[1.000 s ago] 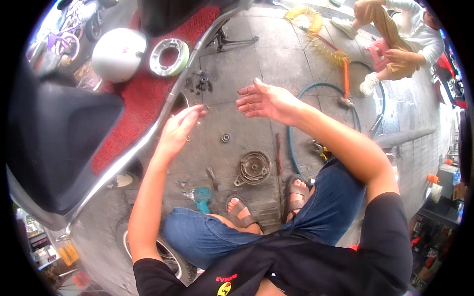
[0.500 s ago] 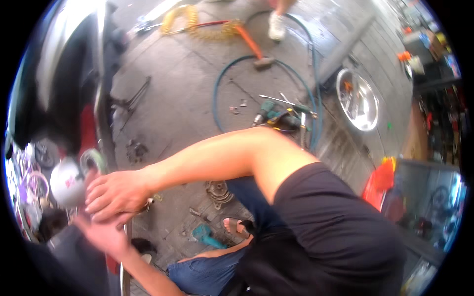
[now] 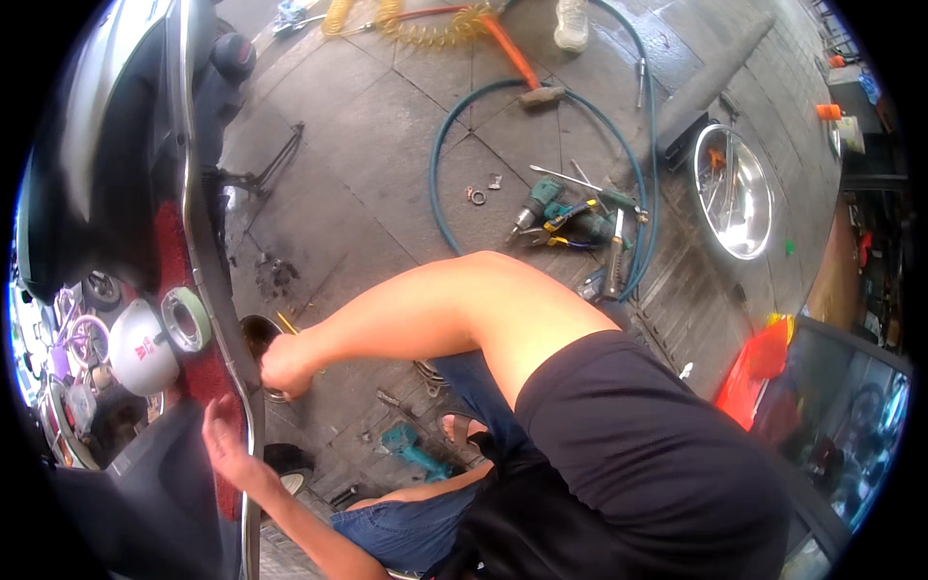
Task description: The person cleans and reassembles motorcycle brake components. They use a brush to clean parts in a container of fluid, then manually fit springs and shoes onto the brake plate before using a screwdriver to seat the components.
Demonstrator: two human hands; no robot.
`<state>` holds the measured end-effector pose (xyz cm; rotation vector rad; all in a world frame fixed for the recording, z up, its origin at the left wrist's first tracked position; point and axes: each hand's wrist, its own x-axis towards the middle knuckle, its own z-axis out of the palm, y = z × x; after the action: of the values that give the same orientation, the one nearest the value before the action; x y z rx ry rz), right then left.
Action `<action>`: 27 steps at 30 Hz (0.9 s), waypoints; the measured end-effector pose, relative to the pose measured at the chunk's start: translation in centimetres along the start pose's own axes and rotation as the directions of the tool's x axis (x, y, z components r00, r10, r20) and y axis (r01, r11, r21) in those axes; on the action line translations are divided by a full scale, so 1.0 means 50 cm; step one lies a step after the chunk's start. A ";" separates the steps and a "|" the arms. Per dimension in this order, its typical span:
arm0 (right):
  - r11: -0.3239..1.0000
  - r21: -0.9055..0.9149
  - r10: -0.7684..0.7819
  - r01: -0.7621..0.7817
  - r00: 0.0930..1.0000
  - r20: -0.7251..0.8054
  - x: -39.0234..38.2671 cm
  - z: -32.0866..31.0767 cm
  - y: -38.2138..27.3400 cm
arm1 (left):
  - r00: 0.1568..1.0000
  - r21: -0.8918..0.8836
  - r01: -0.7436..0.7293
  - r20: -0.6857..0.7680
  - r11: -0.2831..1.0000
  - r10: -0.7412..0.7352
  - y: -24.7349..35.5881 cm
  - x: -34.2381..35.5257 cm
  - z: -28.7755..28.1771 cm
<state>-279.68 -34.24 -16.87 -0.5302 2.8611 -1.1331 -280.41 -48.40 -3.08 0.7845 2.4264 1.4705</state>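
My left hand point(image 3: 229, 447) is slightly blurred and held with its fingers stretched out, over the edge of the red floor mat point(image 3: 178, 253) of a dark scooter point(image 3: 159, 483). Nothing shows in it. My right arm reaches across to the left, and my right hand point(image 3: 288, 367) is closed at the rim of a round metal container point(image 3: 257, 329) beside the scooter. Its fingertips are hidden, so what they grip does not show. A thin yellow stick point(image 3: 286, 322) leans by that container. On the mat stands a pale green roll of tape point(image 3: 186, 320), next to a rounded white object point(image 3: 142, 348).
On the tiled floor lie a green power drill point(image 3: 537, 205), pliers point(image 3: 561, 228), an orange-handled hammer point(image 3: 512, 56), a blue hose point(image 3: 440, 159) and a teal power tool point(image 3: 414, 452). A shiny metal bowl point(image 3: 757, 227) holding tools sits at the right. Another person's shoe point(image 3: 571, 27) is at the top.
My hands were together over the scooter beside the tape roll. They have parted: the right has moved right to the metal container, the left stays near the mat's edge.
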 end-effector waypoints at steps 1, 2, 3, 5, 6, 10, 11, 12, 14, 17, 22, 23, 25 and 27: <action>0.989 0.073 -0.128 0.129 0.992 -0.014 0.007 0.015 -0.009 | 0.994 0.047 -0.044 0.107 0.998 0.039 -0.011 -0.003 0.023; 0.955 0.141 -0.258 0.262 0.965 -0.045 0.017 0.026 -0.015 | 0.960 0.145 -0.150 0.258 0.978 0.109 -0.023 0.000 0.049; 0.934 0.172 -0.312 0.312 0.950 -0.029 0.025 0.034 -0.023 | 0.898 0.227 -0.262 0.412 0.938 0.151 -0.032 0.006 0.073; 0.956 0.177 -0.234 0.235 0.972 -0.027 0.031 0.039 -0.027 | 0.874 0.115 -0.316 0.423 0.942 0.241 -0.043 0.019 0.101; 0.967 0.172 -0.179 0.188 0.982 -0.066 0.030 0.035 -0.030 | 0.858 0.065 -0.334 0.435 0.940 0.274 -0.048 0.029 0.110; 0.928 0.315 -0.032 0.197 0.886 -0.462 -0.003 -0.027 -0.045 | 0.869 0.140 -0.471 0.243 0.871 0.431 -0.066 0.046 0.094; 0.895 0.423 0.054 0.141 0.908 -0.416 -0.021 -0.046 -0.046 | 0.892 0.181 -0.439 0.200 0.880 0.404 -0.070 0.052 0.082; 0.870 0.452 0.024 0.194 0.901 -0.434 -0.039 -0.066 -0.039 | 0.933 0.207 -0.347 0.172 0.915 0.315 -0.074 0.055 0.068; 0.861 0.493 0.097 0.123 0.913 -0.397 -0.050 -0.099 -0.024 | 0.980 0.263 -0.201 0.058 0.944 0.193 -0.082 0.064 0.030; 0.902 0.410 0.288 -0.136 0.896 -0.337 -0.080 -0.121 0.074 | 0.975 0.290 -0.069 -0.182 0.955 0.126 -0.103 0.068 -0.046; 0.726 -0.244 0.683 -0.643 0.716 0.146 -0.186 -0.073 0.300 | 0.978 0.352 0.100 -0.206 0.931 -0.027 -0.182 0.073 -0.113; 0.647 -0.455 0.750 -0.612 0.618 0.235 -0.200 -0.061 0.329 | 0.987 0.450 0.044 -0.159 0.892 0.032 -0.203 0.081 -0.102; 0.768 -0.415 0.607 -0.488 0.761 0.229 -0.199 -0.041 0.363 | 0.989 0.622 -0.077 -0.049 0.780 0.136 -0.236 0.104 -0.077; 0.853 -0.288 0.506 -0.436 0.826 0.248 -0.159 -0.034 0.383 | 0.973 0.764 -0.199 0.078 0.613 0.219 -0.258 0.123 -0.055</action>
<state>-278.24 -17.59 -29.27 0.0203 2.6190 -0.5906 -291.08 -51.96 -12.31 1.2345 3.0632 0.3777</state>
